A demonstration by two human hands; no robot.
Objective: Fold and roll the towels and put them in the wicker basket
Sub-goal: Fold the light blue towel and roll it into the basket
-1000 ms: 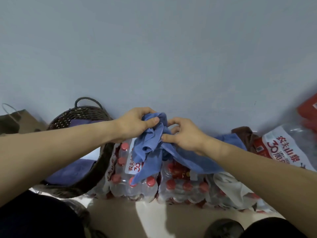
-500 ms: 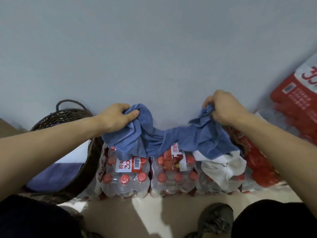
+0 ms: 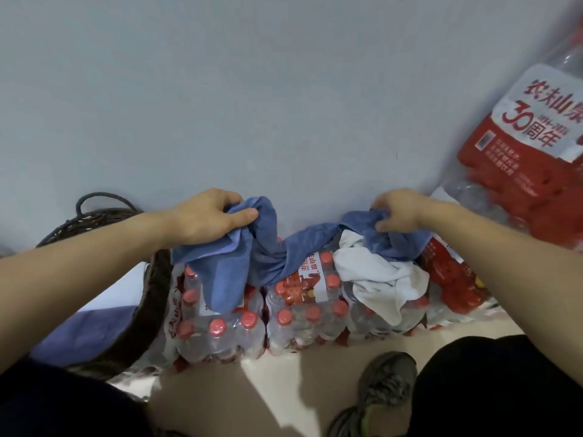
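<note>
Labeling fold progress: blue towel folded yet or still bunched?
Still bunched, not folded. The blue towel sags twisted between the left hand and right hand, each gripping a crumpled end over the bottle packs.

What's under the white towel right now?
The white towel lies on shrink-wrapped packs of red-capped water bottles, its upper edge under the blue towel that both hands hold. The bottles directly beneath it are covered.
</note>
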